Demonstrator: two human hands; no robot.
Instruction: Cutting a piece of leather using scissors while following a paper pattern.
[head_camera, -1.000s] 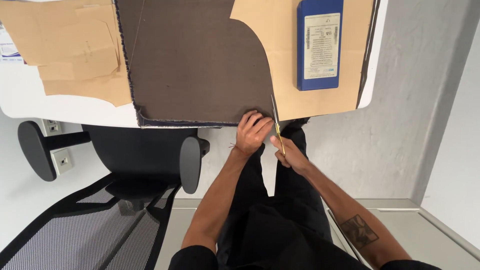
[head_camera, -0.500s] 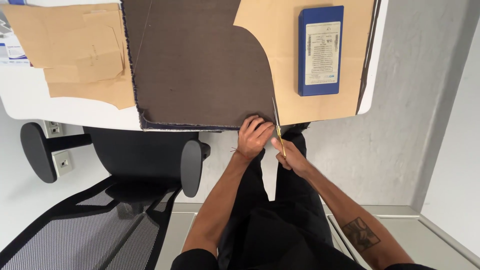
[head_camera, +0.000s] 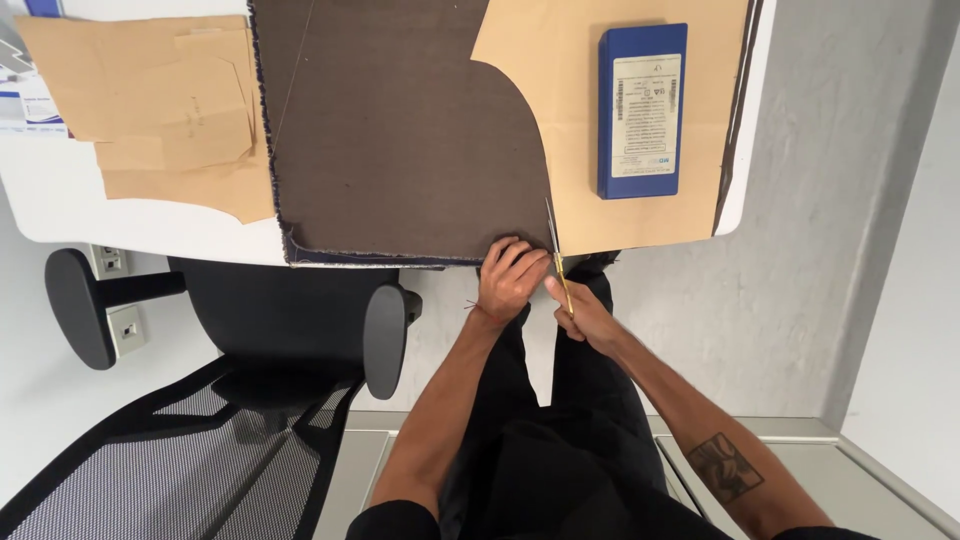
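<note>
A dark brown fabric lies flat on a white table. Over its right part rests a tan paper pattern with a curved edge. My left hand presses on the fabric's near edge at the table rim. My right hand grips gold-handled scissors just right of it, blades pointing along the pattern's curved edge where it meets the fabric.
A blue box sits on the paper pattern as a weight. More tan paper pieces lie at the table's left. A black mesh office chair stands to my left, below the table edge. Grey wall on the right.
The view has shifted slightly. Both hands stay at the fabric's near edge, with the scissors at the same spot by the pattern's curve.
</note>
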